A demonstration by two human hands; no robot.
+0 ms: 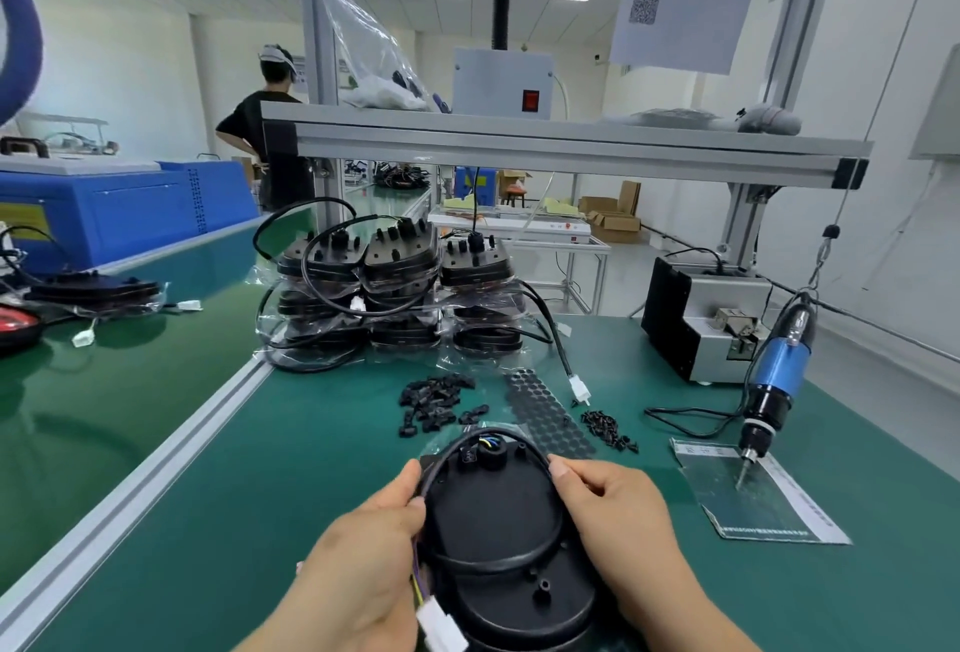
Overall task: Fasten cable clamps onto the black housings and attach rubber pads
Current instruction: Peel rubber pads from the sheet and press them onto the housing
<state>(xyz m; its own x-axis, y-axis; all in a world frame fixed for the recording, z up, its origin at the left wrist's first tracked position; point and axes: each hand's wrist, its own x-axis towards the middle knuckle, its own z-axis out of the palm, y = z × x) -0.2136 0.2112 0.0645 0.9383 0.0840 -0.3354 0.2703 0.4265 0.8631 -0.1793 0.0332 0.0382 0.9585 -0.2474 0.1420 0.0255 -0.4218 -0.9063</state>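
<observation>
Black housing (498,532) is held over the tabletop (311,469), long axis running away from the person. Its left rim is gripped by the left hand (363,547); the cable (493,564) looped on it is pinched by the right hand (618,511). Clamps (436,404) are heaped ahead of the left hand, the nearer one; the pad sheet (545,412) lies ahead of the right. No writing can be read; a QR code (644,7) is seen on a hung sheet (691,35).

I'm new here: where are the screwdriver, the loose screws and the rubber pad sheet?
screwdriver (782,364): head view, blue body.
loose screws (608,430): head view, pile's middle.
rubber pad sheet (548,415): head view, sheet's centre.
</observation>
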